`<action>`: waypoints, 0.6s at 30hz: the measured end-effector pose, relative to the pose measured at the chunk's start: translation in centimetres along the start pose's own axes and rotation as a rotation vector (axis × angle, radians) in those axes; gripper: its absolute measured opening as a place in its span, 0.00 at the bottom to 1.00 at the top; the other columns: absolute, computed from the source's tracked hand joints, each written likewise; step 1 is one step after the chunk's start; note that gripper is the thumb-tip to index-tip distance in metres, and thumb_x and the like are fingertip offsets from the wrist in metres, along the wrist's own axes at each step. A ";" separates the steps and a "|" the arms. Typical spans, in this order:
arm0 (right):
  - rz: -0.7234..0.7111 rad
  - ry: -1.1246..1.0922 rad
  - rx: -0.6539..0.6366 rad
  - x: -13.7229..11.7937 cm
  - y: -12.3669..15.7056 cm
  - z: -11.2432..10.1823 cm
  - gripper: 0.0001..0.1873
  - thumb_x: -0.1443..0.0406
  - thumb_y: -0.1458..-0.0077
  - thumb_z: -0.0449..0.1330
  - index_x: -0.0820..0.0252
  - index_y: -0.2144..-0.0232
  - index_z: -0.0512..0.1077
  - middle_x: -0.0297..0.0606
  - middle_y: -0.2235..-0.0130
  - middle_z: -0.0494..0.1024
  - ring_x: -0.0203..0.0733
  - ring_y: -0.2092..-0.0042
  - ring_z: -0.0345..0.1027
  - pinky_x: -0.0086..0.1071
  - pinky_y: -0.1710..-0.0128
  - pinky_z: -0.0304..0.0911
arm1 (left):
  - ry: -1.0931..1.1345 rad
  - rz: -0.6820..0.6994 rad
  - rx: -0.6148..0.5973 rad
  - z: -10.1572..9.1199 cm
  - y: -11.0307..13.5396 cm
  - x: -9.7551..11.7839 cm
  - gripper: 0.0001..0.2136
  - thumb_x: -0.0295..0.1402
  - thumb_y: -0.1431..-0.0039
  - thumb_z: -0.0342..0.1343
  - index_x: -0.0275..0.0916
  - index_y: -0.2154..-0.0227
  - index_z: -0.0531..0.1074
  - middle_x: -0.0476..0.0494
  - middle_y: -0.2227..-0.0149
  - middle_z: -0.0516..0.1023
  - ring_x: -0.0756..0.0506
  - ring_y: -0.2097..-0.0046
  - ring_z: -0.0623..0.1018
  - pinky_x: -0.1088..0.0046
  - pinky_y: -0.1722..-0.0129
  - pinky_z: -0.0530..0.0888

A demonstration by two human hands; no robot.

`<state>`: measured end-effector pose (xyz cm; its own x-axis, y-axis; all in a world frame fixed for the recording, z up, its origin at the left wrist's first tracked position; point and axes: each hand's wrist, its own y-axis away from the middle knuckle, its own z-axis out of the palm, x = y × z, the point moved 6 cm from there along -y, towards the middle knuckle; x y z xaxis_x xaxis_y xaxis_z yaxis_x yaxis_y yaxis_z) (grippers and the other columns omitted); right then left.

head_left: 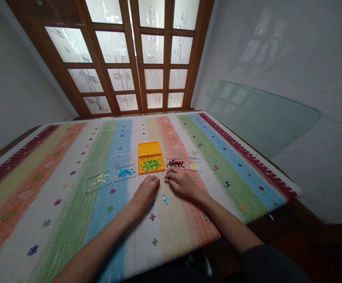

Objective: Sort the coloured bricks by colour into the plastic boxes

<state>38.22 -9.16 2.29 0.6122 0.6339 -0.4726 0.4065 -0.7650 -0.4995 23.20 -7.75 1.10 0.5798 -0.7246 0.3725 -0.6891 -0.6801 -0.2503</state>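
My left hand (146, 192) rests on the striped cloth with its fingers curled in; whatever they may hold is hidden. To its right lies my right hand (181, 181), fingers loosely bent, slightly apart and pointing left, nothing visible in them. Between my forearms sits a small light-blue and white piece (165, 199), apart from both hands and too small to name. Just beyond the hands stands an open orange box (139, 173) with many small green pieces (151, 164). Dark red-brown pieces (175, 163) fill a clear box behind my right hand.
Left of the orange box are a clear box of blue pieces (126, 172) and a clear box of pale yellow pieces (100, 179). A small clear box (199, 167) with yellow pieces stands at the right. The striped tablecloth (70, 220) covers the table, with glazed wooden doors (138, 65) beyond.
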 end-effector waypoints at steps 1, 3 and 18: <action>-0.002 0.002 -0.002 0.0 0.0 0.0 0.09 0.75 0.41 0.58 0.60 0.64 0.76 0.41 0.59 0.75 0.43 0.59 0.70 0.37 0.57 0.68 | -0.009 0.000 -0.009 0.1 0.0 0.0 0.12 0.19 0.39 0.46 0.39 0.70 0.71 0.41 0.67 0.75 0.43 0.62 0.74 0.65 0.58 0.75; -0.007 0.007 -0.006 0.1 0.0 0.1 0.10 0.75 0.41 0.58 0.60 0.63 0.76 0.42 0.59 0.75 0.43 0.59 0.70 0.37 0.58 0.68 | -0.031 0.004 -0.035 0.1 0.1 0.2 0.12 0.18 0.40 0.46 0.39 0.70 0.71 0.41 0.67 0.76 0.42 0.62 0.74 0.65 0.58 0.75; -0.022 0.014 -0.001 -0.2 0.1 0.0 0.10 0.75 0.40 0.57 0.60 0.63 0.76 0.42 0.58 0.75 0.43 0.58 0.70 0.37 0.57 0.68 | 0.110 0.065 -0.069 -0.4 -0.5 -0.4 0.11 0.19 0.40 0.49 0.38 0.68 0.74 0.41 0.65 0.78 0.44 0.61 0.75 0.67 0.58 0.73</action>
<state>38.11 -9.37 2.40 0.6124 0.6491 -0.4512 0.4207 -0.7509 -0.5091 23.17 -7.07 1.43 0.4845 -0.7478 0.4540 -0.7542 -0.6200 -0.2162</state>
